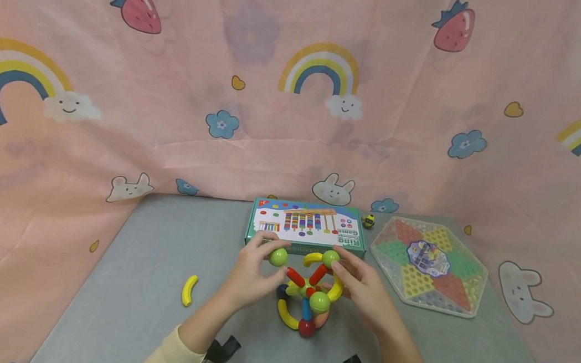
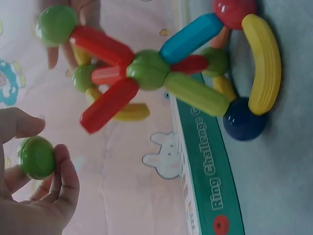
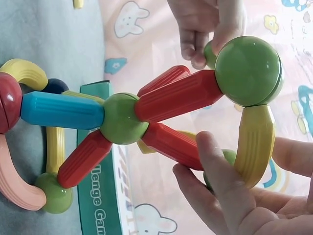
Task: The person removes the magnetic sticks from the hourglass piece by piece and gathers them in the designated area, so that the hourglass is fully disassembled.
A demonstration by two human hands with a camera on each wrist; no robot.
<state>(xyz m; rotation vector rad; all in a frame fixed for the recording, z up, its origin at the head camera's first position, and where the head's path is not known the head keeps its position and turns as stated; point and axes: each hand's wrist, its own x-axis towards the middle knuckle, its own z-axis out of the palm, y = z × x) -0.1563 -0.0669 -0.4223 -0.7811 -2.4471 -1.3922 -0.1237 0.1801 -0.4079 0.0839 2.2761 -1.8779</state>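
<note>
A model of magnetic balls and sticks (image 1: 306, 310) stands on the table, with a green hub ball (image 2: 148, 70) at its middle. Red, blue and light green sticks spread from that hub. My left hand (image 1: 255, 271) pinches a loose green ball (image 2: 36, 157) between thumb and fingers. That ball is apart from the bare end of a red stick (image 2: 105, 108). On the other side, my right hand (image 1: 364, 286) grips a green ball (image 1: 330, 258) at the model's upper right. A yellow curved stick (image 3: 255, 147) crosses in front of the right fingers.
A yellow curved stick (image 1: 189, 291) lies alone to the left on the grey table (image 1: 129, 282). Behind the model is a ring game box (image 1: 307, 227), with a small bee toy (image 1: 368, 221) beside it. A hexagonal board game (image 1: 430, 266) lies at the right.
</note>
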